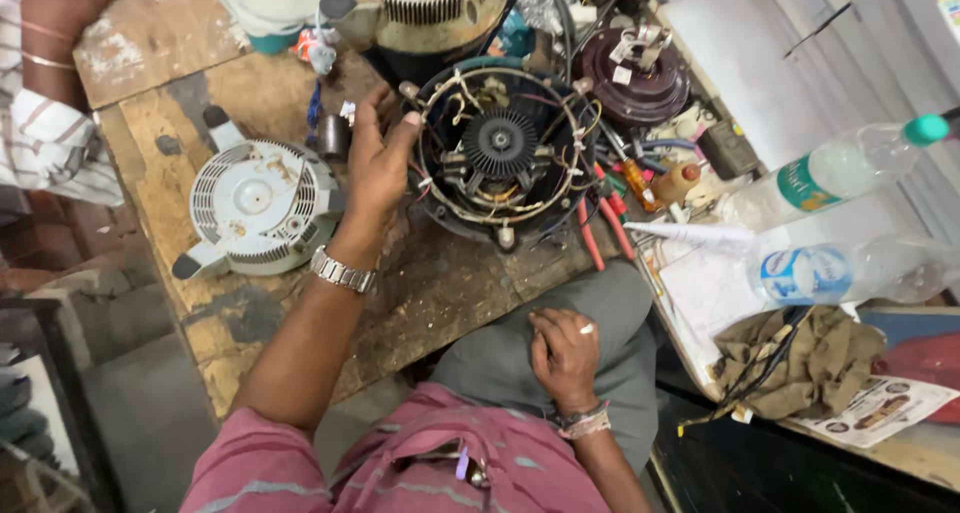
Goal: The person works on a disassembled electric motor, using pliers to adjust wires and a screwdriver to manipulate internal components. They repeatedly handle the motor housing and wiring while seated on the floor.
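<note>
An opened round electric motor (500, 153), with copper windings and a black finned hub in its middle, stands on the worn wooden bench (420, 303). My left hand (378, 158), a metal watch on its wrist, rests against the motor's left rim with fingers spread, holding nothing. My right hand (563, 353) lies on my grey-trousered knee below the bench, fingers loosely curled and empty. A white vented fan cover (255, 205) lies on the bench to the left of my left hand.
Red-handled pliers (603, 225) and small bottles lie right of the motor. A second dark motor part (632, 73) sits behind. Two plastic water bottles (840, 168), papers and a rag (800, 358) crowd the right. Another person's arm (50, 63) is at top left.
</note>
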